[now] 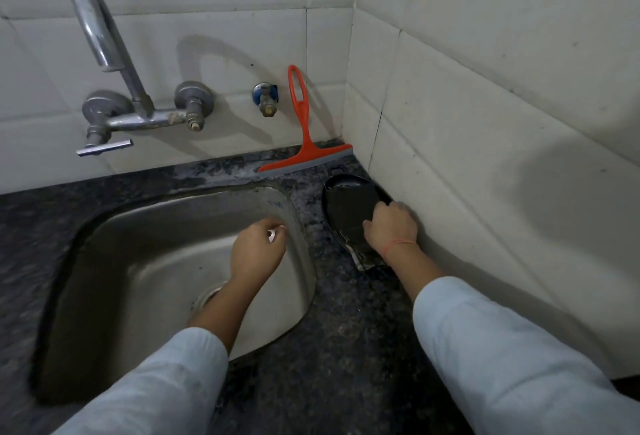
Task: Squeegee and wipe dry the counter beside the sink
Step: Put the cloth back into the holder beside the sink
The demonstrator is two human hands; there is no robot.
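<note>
No text, label, brand, number or sign can be read anywhere in the view.
</note>
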